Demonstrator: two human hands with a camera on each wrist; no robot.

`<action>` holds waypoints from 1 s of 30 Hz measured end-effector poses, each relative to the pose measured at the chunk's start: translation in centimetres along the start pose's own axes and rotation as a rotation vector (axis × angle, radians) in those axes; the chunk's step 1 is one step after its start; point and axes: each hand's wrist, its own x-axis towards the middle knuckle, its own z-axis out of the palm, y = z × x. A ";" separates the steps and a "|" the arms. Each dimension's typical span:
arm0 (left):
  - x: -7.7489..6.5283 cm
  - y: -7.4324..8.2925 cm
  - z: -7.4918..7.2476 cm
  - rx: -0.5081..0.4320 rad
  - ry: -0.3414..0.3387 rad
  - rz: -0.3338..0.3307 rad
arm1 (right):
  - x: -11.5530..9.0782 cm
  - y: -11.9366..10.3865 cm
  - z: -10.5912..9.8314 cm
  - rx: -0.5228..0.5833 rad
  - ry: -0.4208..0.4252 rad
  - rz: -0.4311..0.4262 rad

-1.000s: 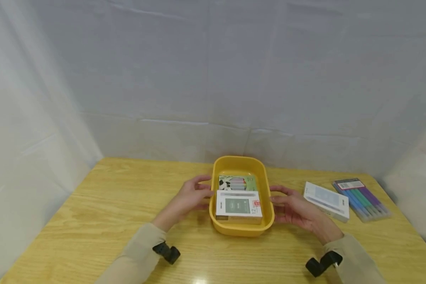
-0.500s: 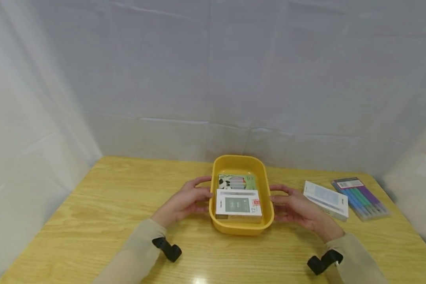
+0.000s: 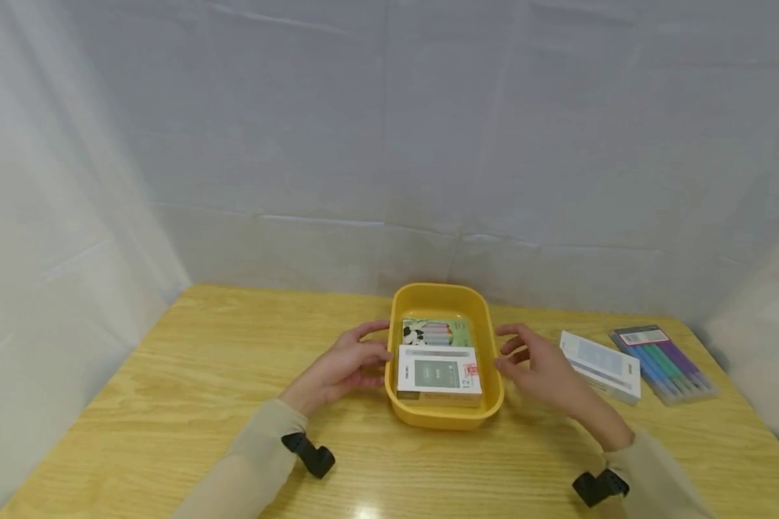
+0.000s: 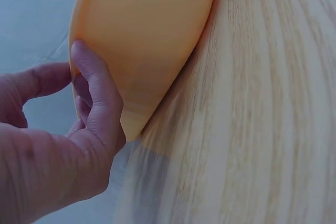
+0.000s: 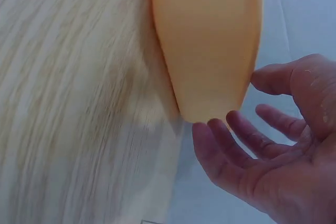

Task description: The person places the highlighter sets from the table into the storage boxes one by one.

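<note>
Although the left hand point(image 3: 340, 366) I'm watching touches the left wall of the yellow tray point(image 3: 444, 418), its thumb and fingers stand apart; I see the right hand point(image 3: 548, 373) loosely spread, thumb at the right rim. The tray sits lower centre on the desk point(image 3: 234, 353), holding a white box point(image 3: 437, 374) and a panda-printed pack point(image 3: 440, 332). Lower right lie a second carton point(image 3: 599, 362) and a pen pack point(image 3: 666, 366).

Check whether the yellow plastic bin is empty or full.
Neither: the yellow plastic bin is partly filled. A green-labelled white box and a panda-print pack lie inside, leaving bare space at the far end.
</note>
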 end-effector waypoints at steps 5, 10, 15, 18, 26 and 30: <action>0.0 0.0 0.1 -0.003 0.004 0.001 | -0.4 -0.1 0.5 -0.241 0.099 -0.174; 0.0 0.1 0.2 -0.013 0.016 0.005 | -0.5 0.2 0.6 -0.397 0.175 -0.317; -0.1 0.1 0.2 -0.017 0.012 0.004 | -0.8 0.5 0.2 -0.490 0.237 -0.394; -0.2 0.2 0.1 -0.012 0.011 0.005 | -0.9 0.8 -0.1 -0.512 0.244 -0.405; -0.1 0.1 0.0 -0.003 0.008 0.006 | -1.6 2.0 -0.6 -0.513 0.266 -0.416; -0.2 0.1 0.1 0.007 0.012 0.008 | -2.0 2.3 -0.9 -0.520 0.263 -0.381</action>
